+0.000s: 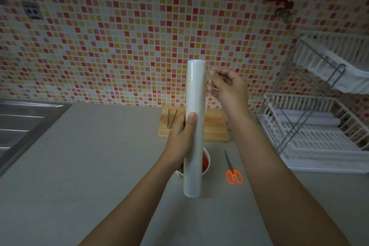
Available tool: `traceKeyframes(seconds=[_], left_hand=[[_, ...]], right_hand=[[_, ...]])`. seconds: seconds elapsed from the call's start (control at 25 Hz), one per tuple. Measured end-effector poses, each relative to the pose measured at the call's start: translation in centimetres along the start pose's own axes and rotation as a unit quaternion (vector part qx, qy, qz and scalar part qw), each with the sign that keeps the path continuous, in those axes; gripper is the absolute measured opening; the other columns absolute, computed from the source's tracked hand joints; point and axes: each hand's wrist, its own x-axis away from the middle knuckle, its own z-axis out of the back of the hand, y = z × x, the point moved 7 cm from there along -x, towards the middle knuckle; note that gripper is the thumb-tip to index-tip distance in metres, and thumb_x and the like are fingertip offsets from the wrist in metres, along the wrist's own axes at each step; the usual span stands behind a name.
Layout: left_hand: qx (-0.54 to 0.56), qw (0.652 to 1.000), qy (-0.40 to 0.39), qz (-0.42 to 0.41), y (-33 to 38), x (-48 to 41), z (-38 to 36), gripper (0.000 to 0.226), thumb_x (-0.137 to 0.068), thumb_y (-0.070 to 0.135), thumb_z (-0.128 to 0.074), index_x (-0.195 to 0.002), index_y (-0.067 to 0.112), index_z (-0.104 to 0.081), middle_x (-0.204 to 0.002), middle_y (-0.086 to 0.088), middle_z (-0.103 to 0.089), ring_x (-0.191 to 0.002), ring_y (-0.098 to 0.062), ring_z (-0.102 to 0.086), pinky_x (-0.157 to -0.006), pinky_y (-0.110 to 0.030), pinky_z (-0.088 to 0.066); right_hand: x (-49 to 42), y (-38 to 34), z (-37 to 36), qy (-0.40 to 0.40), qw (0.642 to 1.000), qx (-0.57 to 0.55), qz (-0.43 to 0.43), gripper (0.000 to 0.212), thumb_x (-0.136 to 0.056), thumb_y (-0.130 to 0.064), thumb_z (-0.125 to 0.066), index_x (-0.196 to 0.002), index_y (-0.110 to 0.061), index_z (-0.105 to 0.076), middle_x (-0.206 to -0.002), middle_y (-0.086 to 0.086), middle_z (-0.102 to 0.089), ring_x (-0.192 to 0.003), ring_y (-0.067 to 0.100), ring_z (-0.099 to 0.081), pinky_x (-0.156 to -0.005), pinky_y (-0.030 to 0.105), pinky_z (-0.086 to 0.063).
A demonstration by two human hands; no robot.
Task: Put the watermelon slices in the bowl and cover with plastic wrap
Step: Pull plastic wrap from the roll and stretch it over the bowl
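Left hand (182,138) wrapped around the plastic wrap roll (194,126), a long white glossy cylinder held upright above the desk (89,156). Right hand (227,88) pinches a clear film edge at the roll's top, fingers closed together. Behind the roll, a white bowl (206,163) with red watermelon slices (205,163) sits on the grey desk. Orange-handled scissors (232,170) lie just right; wooden board (213,126) with tongs (171,118) beyond.
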Motion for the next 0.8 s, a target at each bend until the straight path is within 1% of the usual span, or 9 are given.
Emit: traceKeyframes(seconds=[0.12, 0.2, 0.28, 0.32, 0.4, 0.48, 0.52, 0.68, 0.8], left_hand=[[0.005, 1.000, -0.007, -0.011, 0.6, 0.1, 0.3, 0.028, -0.097, 0.044, -0.041, -0.109, 0.025, -0.057, -0.102, -0.002, -0.062, -0.086, -0.004, -0.059, -0.079, -0.026, -0.051], [0.001, 1.000, -0.005, -0.025, 0.9, 0.0, 0.7, 0.030, -0.097, 0.045, -0.042, -0.113, 0.025, -0.056, -0.104, 0.001, -0.062, -0.088, -0.002, -0.060, -0.079, -0.026, -0.051], [0.008, 0.999, 0.006, -0.031, 1.0, -0.1, 1.3, 0.032, -0.095, 0.049, -0.043, -0.116, 0.029, -0.056, -0.108, 0.002, -0.062, -0.094, -0.005, -0.062, -0.083, -0.029, -0.052], [0.009, 0.999, 0.011, -0.036, 1.2, -0.1, 1.6, 0.034, -0.093, 0.051, -0.043, -0.118, 0.032, -0.056, -0.110, 0.003, -0.062, -0.098, -0.006, -0.062, -0.086, -0.031, -0.053], [0.002, 0.999, 0.013, -0.052, 1.4, -0.2, 1.8, 0.034, -0.091, 0.052, -0.043, -0.118, 0.036, -0.056, -0.112, 0.005, -0.061, -0.102, -0.007, -0.061, -0.089, -0.032, -0.053], [-0.007, 0.998, 0.012, -0.055, 1.5, -0.1, 2.1, 0.031, -0.092, 0.051, -0.044, -0.117, 0.039, -0.057, -0.111, 0.008, -0.062, -0.102, -0.004, -0.061, -0.090, -0.034, -0.053], [-0.009, 0.999, 0.015, -0.050, 1.5, -0.2, 2.2, 0.032, -0.092, 0.052, -0.044, -0.117, 0.037, -0.057, -0.111, 0.007, -0.062, -0.101, -0.005, -0.061, -0.091, -0.037, -0.053], [-0.013, 0.999, 0.022, -0.043, 1.4, -0.4, 2.8, 0.038, -0.090, 0.053, -0.043, -0.115, 0.029, -0.058, -0.111, -0.001, -0.060, -0.102, -0.015, -0.060, -0.093, -0.044, -0.052], [-0.007, 0.999, 0.015, -0.038, 1.6, -0.5, 2.8, 0.040, -0.091, 0.053, -0.042, -0.114, 0.026, -0.059, -0.113, -0.007, -0.059, -0.102, -0.017, -0.060, -0.093, -0.043, -0.052]], right_hand=[[0.3, -1.0, 1.0, 0.033, 0.999, 0.011, 0.020, 0.010, -0.084, -0.023, -0.064, -0.094, -0.019, -0.065, -0.084, -0.001, -0.066, -0.067, 0.004, -0.063, -0.066, 0.025, -0.055], [0.8, -0.4, 1.2, 0.022, 0.999, 0.031, -0.008, 0.039, -0.083, -0.045, -0.060, -0.115, -0.023, -0.056, -0.104, -0.003, -0.064, -0.086, 0.004, -0.063, -0.073, 0.026, -0.055], [2.3, 1.3, 1.3, -0.011, 0.995, 0.085, -0.053, 0.062, -0.072, -0.064, -0.058, -0.122, -0.028, -0.050, -0.115, -0.006, -0.060, -0.100, 0.007, -0.061, -0.076, 0.028, -0.054], [3.2, 2.2, 1.1, -0.039, 0.992, 0.102, -0.065, 0.060, -0.069, -0.065, -0.060, -0.117, -0.029, -0.054, -0.112, -0.006, -0.062, -0.098, 0.008, -0.062, -0.075, 0.028, -0.053], [4.5, 3.2, 0.5, -0.088, 0.988, 0.113, -0.059, 0.033, -0.072, -0.053, -0.066, -0.096, -0.030, -0.064, -0.100, -0.003, -0.068, -0.089, 0.009, -0.066, -0.074, 0.029, -0.054], [4.7, 3.0, 0.3, -0.084, 0.987, 0.131, -0.027, 0.010, -0.079, -0.036, -0.067, -0.082, -0.027, -0.066, -0.086, -0.001, -0.070, -0.080, 0.010, -0.066, -0.077, 0.031, -0.054], [4.4, 2.8, 0.4, -0.073, 0.988, 0.136, -0.018, 0.006, -0.081, -0.031, -0.066, -0.081, -0.025, -0.066, -0.081, -0.001, -0.070, -0.076, 0.010, -0.066, -0.078, 0.031, -0.054], [4.6, 3.3, 1.0, -0.009, 0.995, 0.102, -0.015, 0.010, -0.086, -0.029, -0.061, -0.089, -0.021, -0.065, -0.081, -0.003, -0.068, -0.074, 0.004, -0.066, -0.072, 0.023, -0.053], [6.4, 4.6, 0.4, -0.050, 0.995, 0.077, -0.042, 0.009, -0.082, -0.036, -0.064, -0.085, -0.027, -0.063, -0.083, -0.007, -0.067, -0.078, 0.008, -0.066, -0.068, 0.020, -0.052]])
